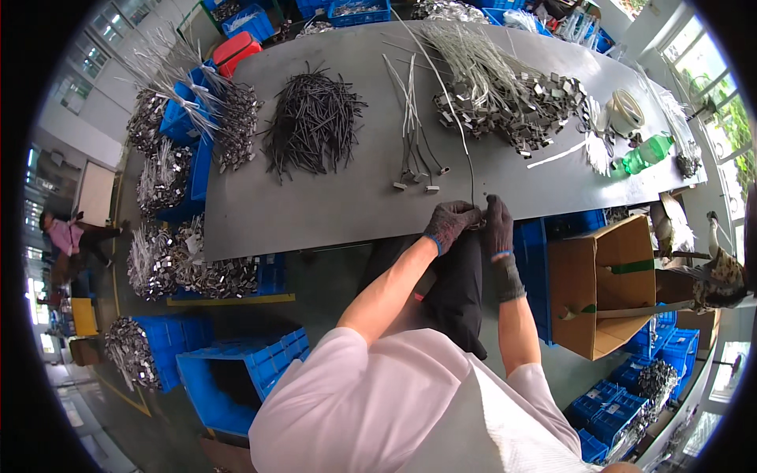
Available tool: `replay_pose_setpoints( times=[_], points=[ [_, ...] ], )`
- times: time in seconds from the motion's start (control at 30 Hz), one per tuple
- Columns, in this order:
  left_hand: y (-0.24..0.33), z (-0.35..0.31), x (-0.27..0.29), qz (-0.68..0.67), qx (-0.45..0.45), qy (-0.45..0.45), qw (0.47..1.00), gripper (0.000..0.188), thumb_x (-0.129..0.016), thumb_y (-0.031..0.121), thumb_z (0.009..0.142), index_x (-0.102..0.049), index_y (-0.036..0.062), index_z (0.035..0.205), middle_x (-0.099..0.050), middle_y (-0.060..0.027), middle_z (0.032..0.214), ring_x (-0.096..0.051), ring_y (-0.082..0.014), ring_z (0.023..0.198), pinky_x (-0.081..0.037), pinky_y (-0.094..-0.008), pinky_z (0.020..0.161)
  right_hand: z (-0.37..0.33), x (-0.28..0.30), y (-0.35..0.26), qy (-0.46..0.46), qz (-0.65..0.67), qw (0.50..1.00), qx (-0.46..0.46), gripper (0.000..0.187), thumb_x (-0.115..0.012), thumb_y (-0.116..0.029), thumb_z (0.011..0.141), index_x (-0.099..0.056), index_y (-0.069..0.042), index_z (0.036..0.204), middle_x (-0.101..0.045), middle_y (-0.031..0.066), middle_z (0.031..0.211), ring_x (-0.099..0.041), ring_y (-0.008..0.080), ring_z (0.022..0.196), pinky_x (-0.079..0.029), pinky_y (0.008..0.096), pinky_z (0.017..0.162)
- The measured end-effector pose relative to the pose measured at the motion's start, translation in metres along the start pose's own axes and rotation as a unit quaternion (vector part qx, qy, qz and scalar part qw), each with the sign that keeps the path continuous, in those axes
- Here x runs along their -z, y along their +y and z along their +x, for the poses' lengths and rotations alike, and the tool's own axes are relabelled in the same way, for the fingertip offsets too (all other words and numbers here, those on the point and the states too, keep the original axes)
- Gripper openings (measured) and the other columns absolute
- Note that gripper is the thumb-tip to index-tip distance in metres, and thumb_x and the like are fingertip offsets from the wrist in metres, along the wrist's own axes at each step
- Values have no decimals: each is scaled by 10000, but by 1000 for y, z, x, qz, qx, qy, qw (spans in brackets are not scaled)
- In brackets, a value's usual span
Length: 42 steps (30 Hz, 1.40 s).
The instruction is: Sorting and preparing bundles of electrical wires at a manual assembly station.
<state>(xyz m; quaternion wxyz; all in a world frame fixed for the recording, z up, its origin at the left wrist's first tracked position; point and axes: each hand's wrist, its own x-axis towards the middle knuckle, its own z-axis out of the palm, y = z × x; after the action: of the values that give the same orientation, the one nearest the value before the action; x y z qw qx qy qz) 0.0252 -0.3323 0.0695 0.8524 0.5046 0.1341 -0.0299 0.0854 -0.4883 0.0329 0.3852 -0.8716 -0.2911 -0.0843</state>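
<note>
At the near edge of the grey table (378, 209), my two gloved hands are close together. My left hand (455, 224) is pinched on the end of a long thin cable (453, 106), which runs away across the tabletop to the far edge. Beside it, my right hand (497, 227) has its fingers closed at a small dark part by the cable's end, too hidden to name. Just beyond my hands lie several cables with metal connectors (432, 188). A pile of short black tubes (315, 122) lies farther left, and a large bundle of connector cables (520, 106) farther right.
A green plastic bottle (648, 154) and a roll of pale tape (625, 112) are at the table's right end. An open cardboard box (572, 292) stands right of my legs. Blue crates (169, 339) of cables line the left, near a red container (236, 54).
</note>
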Motion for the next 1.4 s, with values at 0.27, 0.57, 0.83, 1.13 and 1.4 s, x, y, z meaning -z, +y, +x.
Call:
replay_pose_setpoints(
  times=[0.27, 0.57, 0.83, 1.13, 1.4],
  points=[
    [40, 52, 52, 12, 13, 42, 999, 314, -756, 330, 854, -745, 48, 993, -712, -12, 844, -621, -98, 749, -484, -310, 648, 87, -74, 25, -86, 170, 967, -168, 545, -701, -118, 824, -502, 23, 1312, -586, 298, 1199, -632, 465, 977, -555, 490, 810],
    [93, 54, 231, 661, 59, 410, 626, 340, -663, 324, 903, -637, 90, 1148, -688, -158, 1171, -699, -367, 1010, -570, -476, 844, 144, 33, 27, 130, -320, 922, -175, 622, -609, -428, 911, -494, -61, 1400, -657, 275, 1203, -619, 470, 1119, -495, 517, 950],
    [99, 70, 264, 667, 175, 338, 641, 360, -658, 323, 880, -694, 75, 1138, -695, -187, 1202, -689, -355, 1100, -572, -508, 859, 167, 26, 80, 21, 60, 909, -411, 424, -715, -396, 859, -659, -23, 1053, -602, 86, 694, -611, 165, 556, -495, 324, 510],
    [37, 65, 361, 177, 180, 306, 918, 57, -722, 74, 793, -673, 85, 765, -634, -58, 620, -605, -168, 515, -432, -308, 429, 112, 54, 15, -172, 29, 896, -409, 539, -772, -463, 809, -623, 10, 1020, -648, 146, 753, -684, 280, 743, -544, 391, 642],
    [50, 34, 289, -64, 143, 179, 971, 116, -747, 112, 871, -688, 47, 946, -699, -73, 809, -665, -184, 681, -554, -311, 605, 2, 37, 90, -126, 285, 846, -432, 346, -684, -350, 901, -679, -28, 1027, -649, 77, 750, -623, 214, 628, -493, 358, 557]
  ],
)
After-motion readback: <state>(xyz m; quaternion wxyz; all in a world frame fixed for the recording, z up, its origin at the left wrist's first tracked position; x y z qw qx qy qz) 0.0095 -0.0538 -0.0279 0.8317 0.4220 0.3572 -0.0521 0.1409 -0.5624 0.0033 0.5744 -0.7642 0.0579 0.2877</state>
